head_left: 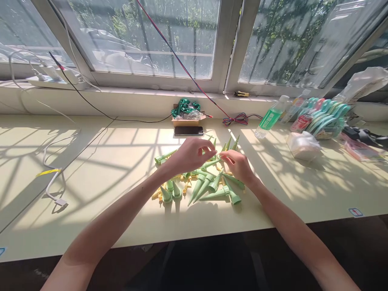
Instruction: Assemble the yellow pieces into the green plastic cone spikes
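Observation:
A pile of green cone-shaped spikes (209, 186) and small yellow pieces (160, 193) lies on the pale table (106, 178) in front of me. My left hand (189, 154) hovers over the pile's far side, its fingers curled around a green spike. Close beside it, my right hand (238, 163) has its fingers pinched together over the pile; what they hold is too small to name. The two hands almost meet above the spikes.
A black phone (188, 131) and a small box with green wrapping (186, 111) sit behind the pile. A bottle (269, 117), bags and teal items (329, 115) crowd the right. White cables (53, 178) and a power strip (57, 79) lie left. Windows run along the back.

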Available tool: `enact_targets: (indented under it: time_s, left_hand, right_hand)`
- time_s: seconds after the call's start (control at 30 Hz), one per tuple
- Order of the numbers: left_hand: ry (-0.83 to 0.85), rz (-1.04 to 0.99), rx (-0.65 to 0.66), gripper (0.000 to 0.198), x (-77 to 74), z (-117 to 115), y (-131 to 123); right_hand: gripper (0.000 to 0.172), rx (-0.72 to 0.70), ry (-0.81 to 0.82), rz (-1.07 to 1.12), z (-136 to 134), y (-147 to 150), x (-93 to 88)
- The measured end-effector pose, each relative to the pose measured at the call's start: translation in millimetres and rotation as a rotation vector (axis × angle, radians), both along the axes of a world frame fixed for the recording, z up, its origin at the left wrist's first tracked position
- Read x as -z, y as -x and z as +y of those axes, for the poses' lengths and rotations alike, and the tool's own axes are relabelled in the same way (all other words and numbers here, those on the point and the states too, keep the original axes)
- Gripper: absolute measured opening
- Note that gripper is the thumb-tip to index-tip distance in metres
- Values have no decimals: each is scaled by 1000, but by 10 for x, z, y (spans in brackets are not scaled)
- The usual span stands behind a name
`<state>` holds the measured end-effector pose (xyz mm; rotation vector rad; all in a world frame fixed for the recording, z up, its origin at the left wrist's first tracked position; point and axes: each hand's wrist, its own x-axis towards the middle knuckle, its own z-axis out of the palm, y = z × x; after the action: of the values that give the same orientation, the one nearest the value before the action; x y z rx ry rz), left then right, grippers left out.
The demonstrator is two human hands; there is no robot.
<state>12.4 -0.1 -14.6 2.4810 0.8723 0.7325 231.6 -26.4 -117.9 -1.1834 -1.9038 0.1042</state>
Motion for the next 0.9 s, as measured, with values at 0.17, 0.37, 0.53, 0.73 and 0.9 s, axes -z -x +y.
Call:
enact_targets:
  time_s: [0.17, 0.37, 0.53, 0.73, 0.9]
  left_hand:
    - [28, 21, -8, 23, 11, 13, -1]
    - [27, 75, 32, 20, 14, 11, 10]
    - [10, 136, 69, 20, 23, -5, 10]
    - [5, 169, 135, 26, 36, -62, 21]
    - [4, 209, 159, 31, 51, -120, 7]
  right_hand:
    - [18, 90, -71, 94, -21, -5, 4]
    - [22, 178, -121, 146, -87, 16, -31]
    - [18, 205, -210, 219, -132, 57, -40]
    - [16, 297, -331, 257, -203, 137, -26]
    - [16, 345, -412, 237, -258, 202, -11]
